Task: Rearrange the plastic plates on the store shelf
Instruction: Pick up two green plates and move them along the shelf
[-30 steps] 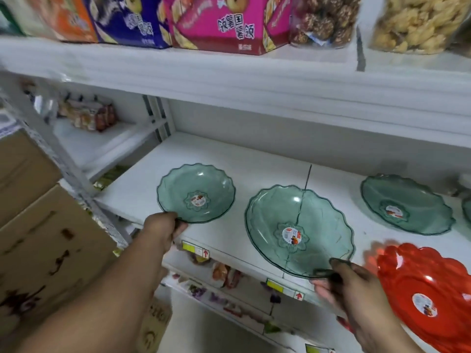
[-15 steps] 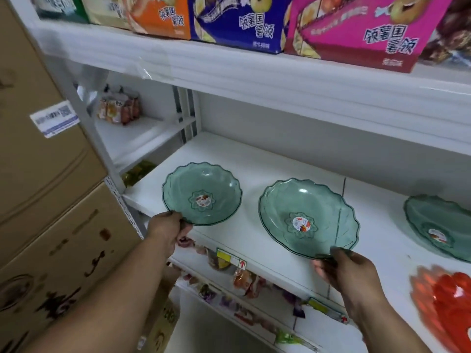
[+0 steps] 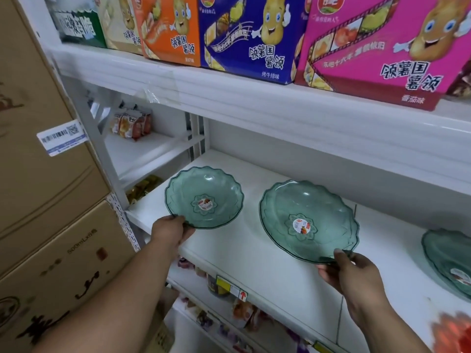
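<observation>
Two clear green scalloped plastic plates are tilted up over the white shelf [image 3: 254, 256]. My left hand [image 3: 170, 231] pinches the near rim of the smaller green plate [image 3: 204, 197] at the shelf's left end. My right hand [image 3: 351, 273] grips the near rim of the larger green plate [image 3: 308, 221] in the middle. A third green plate [image 3: 448, 261] lies flat at the right edge. A blurred red plate [image 3: 453, 332] shows at the bottom right corner.
Colourful snack boxes [image 3: 249, 39] stand on the upper shelf [image 3: 229, 98] close overhead. Stacked cardboard cartons [image 3: 48, 200] fill the left side. Snack packets [image 3: 131, 124] sit on a side shelf behind the upright post. Price tags [image 3: 230, 289] line the shelf's front edge.
Both hands have lifted their plates, tilting them up off the shelf. The view has swung left, so the right green plate and the red plate slid toward the frame's edge.
</observation>
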`<action>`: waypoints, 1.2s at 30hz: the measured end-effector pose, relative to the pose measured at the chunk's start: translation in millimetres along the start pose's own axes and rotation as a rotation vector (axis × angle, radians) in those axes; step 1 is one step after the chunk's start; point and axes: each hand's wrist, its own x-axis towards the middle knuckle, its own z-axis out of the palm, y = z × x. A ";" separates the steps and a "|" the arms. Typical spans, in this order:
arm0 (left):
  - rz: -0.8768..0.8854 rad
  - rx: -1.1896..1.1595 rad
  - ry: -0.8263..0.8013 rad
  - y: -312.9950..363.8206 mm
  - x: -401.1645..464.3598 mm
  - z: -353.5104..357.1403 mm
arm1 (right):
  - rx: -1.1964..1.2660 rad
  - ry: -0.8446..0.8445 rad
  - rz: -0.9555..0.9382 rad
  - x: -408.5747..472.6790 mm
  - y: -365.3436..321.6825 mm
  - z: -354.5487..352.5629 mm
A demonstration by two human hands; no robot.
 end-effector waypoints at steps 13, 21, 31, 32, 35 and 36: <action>-0.014 -0.068 -0.010 5.9 48.8 30.6 | 0.005 -0.003 0.020 53.1 -8.2 37.8; -0.034 -0.062 -0.088 20.7 114.3 55.5 | 0.047 0.017 0.049 87.8 -11.7 94.0; -0.063 -0.144 -0.116 34.0 179.2 84.2 | 0.066 -0.009 0.085 115.4 -14.2 152.4; -0.063 -0.145 -0.122 32.9 185.7 84.4 | 0.061 -0.011 0.085 117.5 -13.9 155.9; -0.048 -0.085 -0.121 32.1 197.4 86.9 | 0.055 -0.029 0.082 124.7 -13.9 165.1; -0.047 -0.062 -0.115 32.0 202.0 89.1 | 0.055 -0.037 0.079 127.6 -14.6 168.9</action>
